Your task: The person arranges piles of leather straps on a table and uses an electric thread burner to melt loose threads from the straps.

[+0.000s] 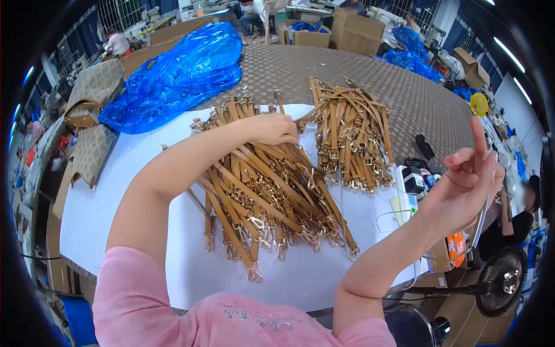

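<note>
A large heap of tan straps with gold-coloured metal clasps (272, 191) lies on the white sheet in front of me. My left hand (273, 128) reaches across its far part, fingers closed, seemingly around a strap; the fingertips are partly hidden. One strap end (280, 103) sticks up just beyond these knuckles. To the right sits a second bundle of similar straps (350, 136). My right hand (465, 188) is raised off the table at the right, one finger stretched upward and others bent. Nothing shows clearly in it. A thin silver rod (481, 222) runs beside its wrist.
Blue plastic sheeting (179, 81) and patterned bag pieces (92, 150) lie at the left. A black object (425, 147) and a small box-like device (413, 180) are at the right. Fans (502, 280) stand at lower right. Cartons (358, 32) and other people are farther back.
</note>
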